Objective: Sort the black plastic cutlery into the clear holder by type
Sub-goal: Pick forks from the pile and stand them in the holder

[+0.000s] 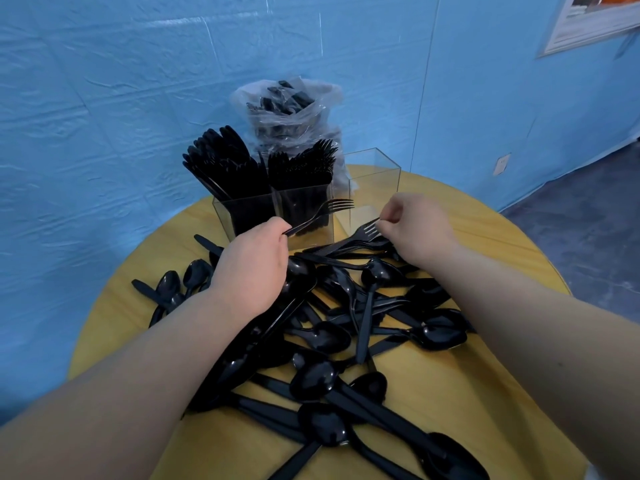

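Observation:
A clear holder (375,168) with three compartments stands at the back of the round yellow table (485,244). Its left compartment is packed with black knives (221,161), the middle one with black forks (301,168), and the right one looks empty. My left hand (252,268) grips a black fork (323,213) by its handle, tines pointing right in front of the middle compartment. My right hand (415,226) pinches the tines of another fork (356,237) lying on the pile. A heap of black spoons, knives and forks (346,323) covers the table's middle.
A clear plastic bag (291,109) with more black cutlery stands behind the holder against the blue wall. Loose spoons (173,285) lie at the table's left edge. The table's rim curves close on the right, with dark floor (588,237) beyond.

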